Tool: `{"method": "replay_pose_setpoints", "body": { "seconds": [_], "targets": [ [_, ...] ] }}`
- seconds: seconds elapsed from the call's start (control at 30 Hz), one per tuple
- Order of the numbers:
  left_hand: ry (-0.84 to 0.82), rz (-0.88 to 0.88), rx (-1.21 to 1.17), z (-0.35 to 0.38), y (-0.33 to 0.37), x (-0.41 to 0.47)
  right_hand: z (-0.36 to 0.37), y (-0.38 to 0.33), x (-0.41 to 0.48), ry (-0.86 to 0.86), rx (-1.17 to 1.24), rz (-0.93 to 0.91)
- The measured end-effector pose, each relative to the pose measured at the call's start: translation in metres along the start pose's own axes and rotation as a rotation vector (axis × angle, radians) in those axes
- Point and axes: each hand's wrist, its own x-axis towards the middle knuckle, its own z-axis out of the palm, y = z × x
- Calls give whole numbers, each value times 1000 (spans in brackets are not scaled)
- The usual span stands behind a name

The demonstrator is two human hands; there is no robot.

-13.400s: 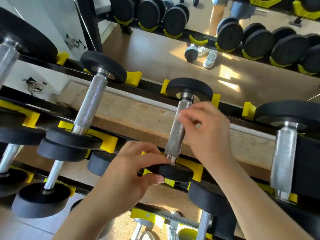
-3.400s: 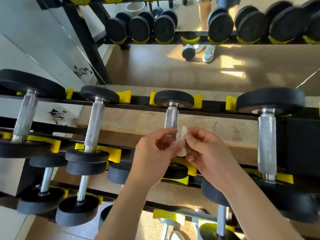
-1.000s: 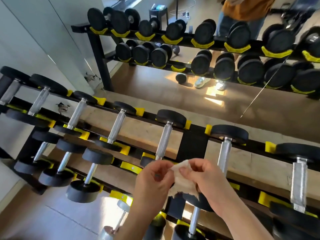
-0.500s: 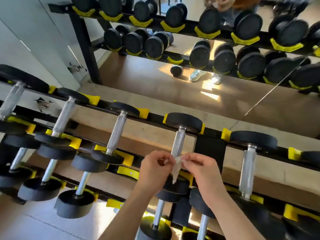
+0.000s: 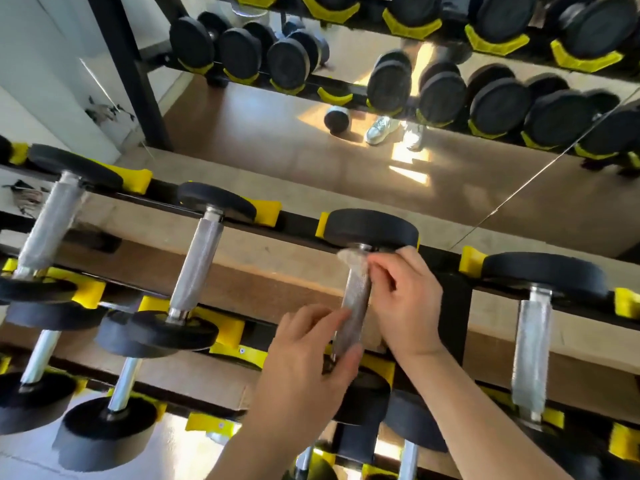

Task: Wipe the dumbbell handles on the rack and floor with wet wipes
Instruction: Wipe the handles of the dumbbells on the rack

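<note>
A dumbbell with a knurled silver handle (image 5: 356, 299) and black rubber ends lies across the top tier of the black rack (image 5: 298, 233) in yellow cradles. My right hand (image 5: 405, 299) pinches a crumpled white wet wipe (image 5: 353, 259) against the handle's far end, just under the far black end (image 5: 370, 228). My left hand (image 5: 311, 355) holds the near end of the same handle, thumb and fingers curled around it. The near black end is mostly hidden behind my left hand.
More dumbbells lie left (image 5: 199, 261) and right (image 5: 531, 344) on the same tier, others on lower tiers (image 5: 114, 407). A mirror (image 5: 311, 143) behind the rack reflects more dumbbells, the floor and a person's shoes.
Both hands held the wipe together in front of the rack before. Now my right hand has carried it to the handle's far end and my left hand has taken the near end.
</note>
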Motion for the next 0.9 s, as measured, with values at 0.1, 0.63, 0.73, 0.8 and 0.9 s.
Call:
{"method": "replay_pose_setpoints", "body": {
  "seconds": [0.1,0.63,0.73,0.8,0.9],
  "targets": [
    [63,74,51,8,-3,-11,-8,-2,-36,-139,90,7],
    [-80,200,705,23,30,-43,-1,11,-19,-91,254,-3],
    [-29,274,714,16,29,-42,-3,11,-36,-213,322,41],
    [-36,328,665,6,22,-43,-12,8,-58,-366,382,30],
    [-71,391,579,-7,8,-42,-9,6,-39,-293,311,-68]
  ]
}}
